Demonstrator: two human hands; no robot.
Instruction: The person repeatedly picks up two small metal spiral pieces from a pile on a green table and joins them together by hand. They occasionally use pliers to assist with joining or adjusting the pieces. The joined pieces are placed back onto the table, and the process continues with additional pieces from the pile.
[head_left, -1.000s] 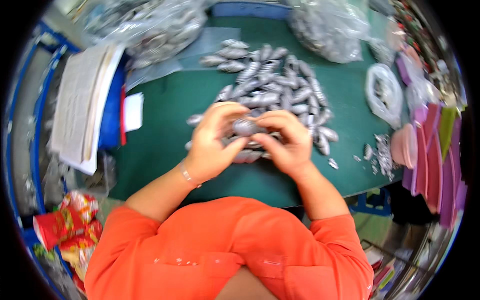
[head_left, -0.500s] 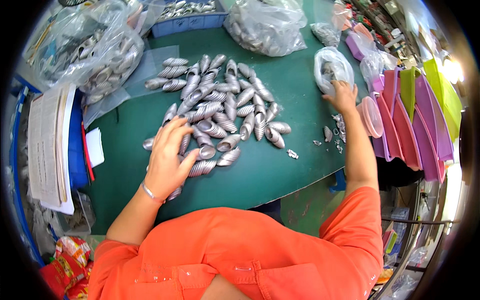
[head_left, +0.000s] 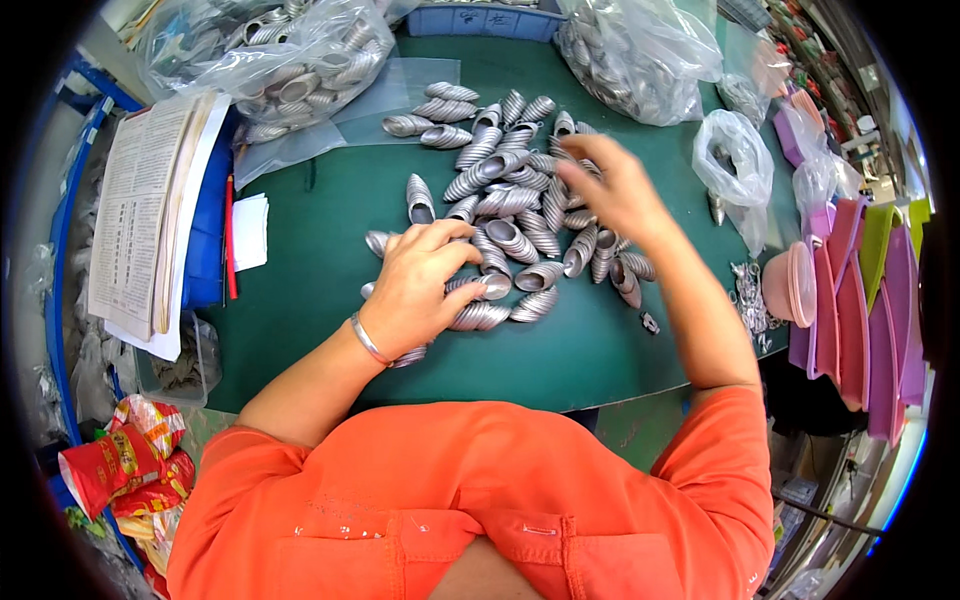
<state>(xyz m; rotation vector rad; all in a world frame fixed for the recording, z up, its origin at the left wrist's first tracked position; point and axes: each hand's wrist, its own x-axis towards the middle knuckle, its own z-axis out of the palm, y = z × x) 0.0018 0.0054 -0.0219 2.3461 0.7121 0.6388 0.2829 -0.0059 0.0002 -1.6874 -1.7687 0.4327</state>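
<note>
Silvery, spirally ribbed metal tubes with slanted cut ends (head_left: 500, 200) lie in a loose pile on the green table (head_left: 320, 330). My left hand (head_left: 420, 285) rests over the pile's near left side, fingers spread and touching several tubes; what lies under the palm is hidden. A bracelet (head_left: 368, 340) circles that wrist. Over the pile's far right side is my right hand (head_left: 615, 190), slightly blurred, with thumb and fingers apart and nothing visible between them. To its right stands a small clear plastic bag (head_left: 735, 165), its mouth open.
Large clear bags of metal tubes stand at the back left (head_left: 310, 80) and back right (head_left: 640, 60), flanking a blue bin (head_left: 485, 22). Small metal bits (head_left: 752, 300), a pink cup (head_left: 790, 285) and coloured trays (head_left: 865, 310) line the right. Papers (head_left: 150, 210) stand at left.
My right hand has left the small bag and moved left over the pile. The left hand stays on the tubes. The whole view has shifted, so the table's things appear farther right.
</note>
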